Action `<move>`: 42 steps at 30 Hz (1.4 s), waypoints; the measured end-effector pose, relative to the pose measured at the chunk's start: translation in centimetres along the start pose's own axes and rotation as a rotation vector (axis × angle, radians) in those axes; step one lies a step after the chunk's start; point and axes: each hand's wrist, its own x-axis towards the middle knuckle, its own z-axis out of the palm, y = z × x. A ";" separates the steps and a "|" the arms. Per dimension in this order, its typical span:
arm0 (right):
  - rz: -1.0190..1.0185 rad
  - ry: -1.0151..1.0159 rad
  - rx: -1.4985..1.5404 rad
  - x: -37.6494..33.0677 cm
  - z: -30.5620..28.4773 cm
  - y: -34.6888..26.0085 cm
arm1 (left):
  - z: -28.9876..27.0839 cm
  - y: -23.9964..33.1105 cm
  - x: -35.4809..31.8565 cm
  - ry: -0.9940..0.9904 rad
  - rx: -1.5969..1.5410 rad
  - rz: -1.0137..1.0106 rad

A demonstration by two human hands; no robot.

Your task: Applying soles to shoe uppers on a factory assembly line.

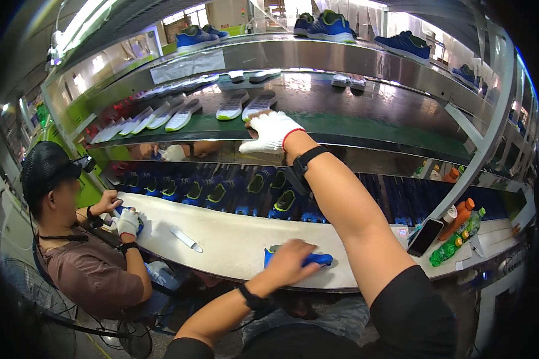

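My right hand [272, 131], in a white knit glove with a red cuff, reaches up to the shelf. Its fingers are at the near end of a white shoe sole [261, 104], with the thumb held apart; a firm grip does not show. My bare left hand [290, 262] is blurred by motion, its fingers stretched over a blue shoe [319, 259] on the white worktable [233, 239]. The hand hides the middle of that shoe. Beside the first sole lies another white sole [232, 106] with a green edge.
More soles [182, 116] line the shelf at left. Behind the table, blue shoes [218, 190] stand on a roller conveyor [365, 188]. A co-worker [90, 239] handles a shoe at left. A white strip-like tool [186, 240], a phone [425, 237] and bottles [449, 248] are on the table.
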 end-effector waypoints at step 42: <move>0.283 0.570 0.909 -43.8 10.9 -10.8 | -0.2 6.4 -4.9 0.298 -0.471 0.083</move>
